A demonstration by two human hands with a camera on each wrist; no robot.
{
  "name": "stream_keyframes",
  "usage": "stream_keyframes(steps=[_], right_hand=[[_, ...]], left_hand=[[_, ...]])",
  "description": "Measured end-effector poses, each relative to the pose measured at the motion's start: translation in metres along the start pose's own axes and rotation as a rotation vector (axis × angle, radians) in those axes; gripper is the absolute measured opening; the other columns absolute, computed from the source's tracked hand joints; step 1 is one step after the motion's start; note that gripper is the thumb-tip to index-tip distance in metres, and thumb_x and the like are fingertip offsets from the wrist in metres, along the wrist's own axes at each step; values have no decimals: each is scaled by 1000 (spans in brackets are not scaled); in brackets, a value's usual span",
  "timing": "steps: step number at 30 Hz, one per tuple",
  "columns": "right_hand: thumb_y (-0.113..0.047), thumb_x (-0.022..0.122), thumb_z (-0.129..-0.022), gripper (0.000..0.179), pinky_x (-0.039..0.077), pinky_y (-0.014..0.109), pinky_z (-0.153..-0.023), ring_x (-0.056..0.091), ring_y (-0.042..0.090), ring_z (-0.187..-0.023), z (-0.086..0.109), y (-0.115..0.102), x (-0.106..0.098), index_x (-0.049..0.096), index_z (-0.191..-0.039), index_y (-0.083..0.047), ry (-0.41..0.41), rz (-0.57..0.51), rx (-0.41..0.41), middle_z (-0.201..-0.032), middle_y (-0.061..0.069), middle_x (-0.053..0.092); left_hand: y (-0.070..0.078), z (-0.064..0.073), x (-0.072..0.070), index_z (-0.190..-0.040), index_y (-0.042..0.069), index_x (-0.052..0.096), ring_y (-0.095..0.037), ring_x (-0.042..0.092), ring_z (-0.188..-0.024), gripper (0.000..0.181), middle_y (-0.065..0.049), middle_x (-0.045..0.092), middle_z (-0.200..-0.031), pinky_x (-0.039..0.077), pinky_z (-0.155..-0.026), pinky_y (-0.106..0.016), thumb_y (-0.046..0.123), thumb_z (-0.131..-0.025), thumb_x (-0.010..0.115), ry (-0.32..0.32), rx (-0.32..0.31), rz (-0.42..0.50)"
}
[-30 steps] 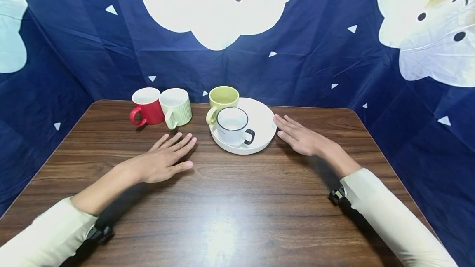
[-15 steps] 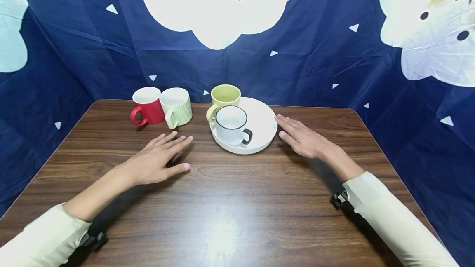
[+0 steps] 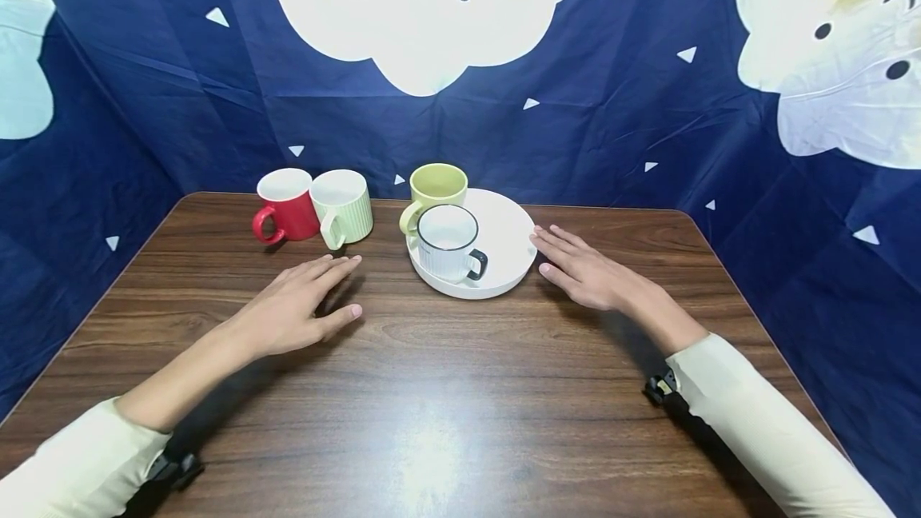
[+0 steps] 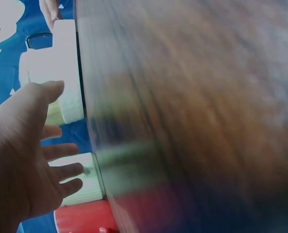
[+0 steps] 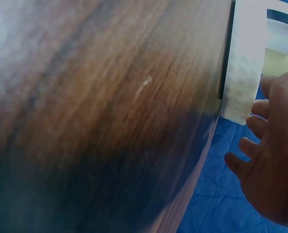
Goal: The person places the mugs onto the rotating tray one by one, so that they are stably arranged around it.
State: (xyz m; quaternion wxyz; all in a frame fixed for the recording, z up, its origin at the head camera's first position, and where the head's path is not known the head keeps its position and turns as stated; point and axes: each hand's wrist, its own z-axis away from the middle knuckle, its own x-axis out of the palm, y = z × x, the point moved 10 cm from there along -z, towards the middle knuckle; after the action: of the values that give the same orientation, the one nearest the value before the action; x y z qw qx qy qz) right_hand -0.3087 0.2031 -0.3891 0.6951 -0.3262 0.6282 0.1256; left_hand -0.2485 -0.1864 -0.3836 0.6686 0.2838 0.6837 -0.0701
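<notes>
My left hand (image 3: 298,310) hovers over the table in front of the pale green ribbed mug (image 3: 343,210), fingers extended and holding nothing. Beside that mug stands a red mug (image 3: 291,214) with a white inside. On the round white tray (image 3: 507,234) are a white mug (image 3: 444,250) with a dark rim and black handle, and a yellow-green mug (image 3: 440,182) behind it, partly hidden. At the tray's right edge is my right hand (image 3: 586,270), fingers straight, fingertips right at the rim. In the right wrist view the tray's side wall (image 5: 243,63) appears close to these fingers.
A brown wood-grain table (image 3: 460,390) carries everything. Behind it hangs a dark blue cloth (image 3: 612,126) with white cloud shapes, also along both sides. Each wrist wears a small black camera, such as the one under the right sleeve (image 3: 727,390).
My left hand has drawn back slightly to the left, its fingers coming closer together. My right hand stays by the tray's edge with only a slight shift. The mugs and tray keep their places.
</notes>
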Motion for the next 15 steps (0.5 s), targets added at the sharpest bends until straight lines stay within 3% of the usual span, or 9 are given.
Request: stream_keyframes(steps=[7, 12, 15], right_hand=[[-32, 46, -123, 63, 17, 62, -144, 16, 46, -177, 3, -5, 2, 31, -178, -6, -31, 5, 0, -188, 14, 24], [-31, 46, -123, 63, 18, 61, -144, 16, 46, -177, 5, -8, 2, 30, -177, -4, -33, -3, -12, -188, 14, 24], [-30, 47, -123, 63, 19, 62, -144, 17, 47, -176, 5, -9, 3, 31, -177, -3, -29, -4, -19, -188, 15, 24]], left_hand=[[-10, -1, -11, -171, 6, 47, -54, 54, -154, 77, -26, 55, -169, 41, -126, -76, 48, -111, 70, 62, -54, 83], [-19, -2, -18, -168, 3, 49, -48, 53, -156, 73, -25, 57, -167, 42, -127, -73, 47, -113, 68, 104, -116, 172], [-25, -1, -22, -163, 3, 54, -47, 60, -150, 68, -24, 61, -162, 46, -124, -72, 45, -113, 69, 138, -156, 232]])
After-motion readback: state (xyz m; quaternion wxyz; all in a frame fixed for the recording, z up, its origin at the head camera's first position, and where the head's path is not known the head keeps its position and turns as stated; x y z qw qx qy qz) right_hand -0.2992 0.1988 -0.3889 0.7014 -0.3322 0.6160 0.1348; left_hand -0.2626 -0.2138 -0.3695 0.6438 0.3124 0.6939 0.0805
